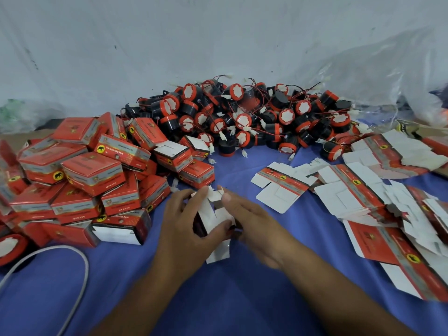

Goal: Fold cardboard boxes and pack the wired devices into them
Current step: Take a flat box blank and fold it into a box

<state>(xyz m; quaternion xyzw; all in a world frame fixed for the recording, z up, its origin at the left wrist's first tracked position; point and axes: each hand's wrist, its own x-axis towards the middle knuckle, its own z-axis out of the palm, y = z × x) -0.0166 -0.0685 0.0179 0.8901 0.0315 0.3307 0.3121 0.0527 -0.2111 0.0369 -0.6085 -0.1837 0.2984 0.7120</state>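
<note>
A partly folded red and white cardboard box [213, 219] sits between my hands over the blue cloth [218, 294], its white flaps open upward. My left hand [189, 229] grips it from the left, thumb across its front. My right hand [252, 221] holds the right side, fingertips at the top flap. Black and red wired devices [254, 117] lie in a big heap at the back. Flat unfolded box blanks [363, 190] are spread at the right.
Several folded red boxes [84, 170] are piled at the left. A white cable [80, 263] curves at the lower left beside a red-rimmed device [9, 246]. Clear plastic sheeting [375, 76] rises behind the heap.
</note>
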